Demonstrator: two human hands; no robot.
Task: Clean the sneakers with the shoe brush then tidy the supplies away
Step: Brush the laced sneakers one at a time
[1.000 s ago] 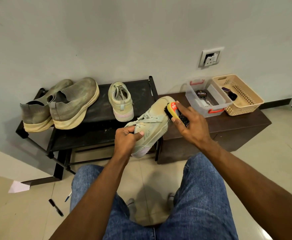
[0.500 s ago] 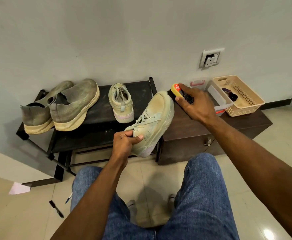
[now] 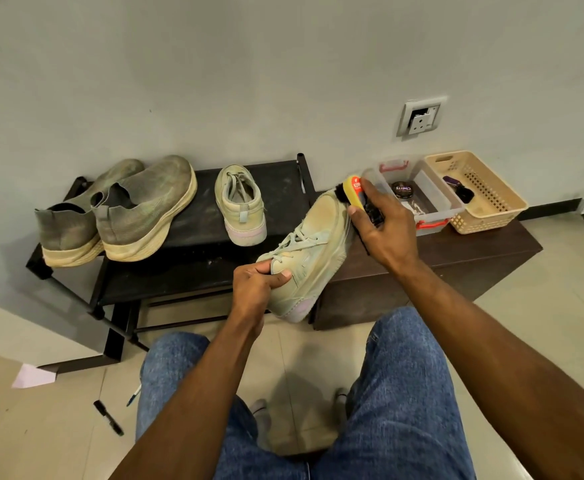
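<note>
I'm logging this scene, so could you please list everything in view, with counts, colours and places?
Laced sneakers: 2, pale green; one held, one on rack.
Slip-on shoes: 2, grey-green, rack's left.
Brush: 1, yellow with black bristles, at held sneaker's toe.
Rack: 1, black.
Cabinet: 1, brown.
Tub: 1, clear, on cabinet.
Polish tin: 1, black, in tub.
Basket: 1, beige, right of tub.
Socket: 1, wall.
Marker: 1, black, floor.
Left hand: grips sneaker.
Right hand: grips brush.
</note>
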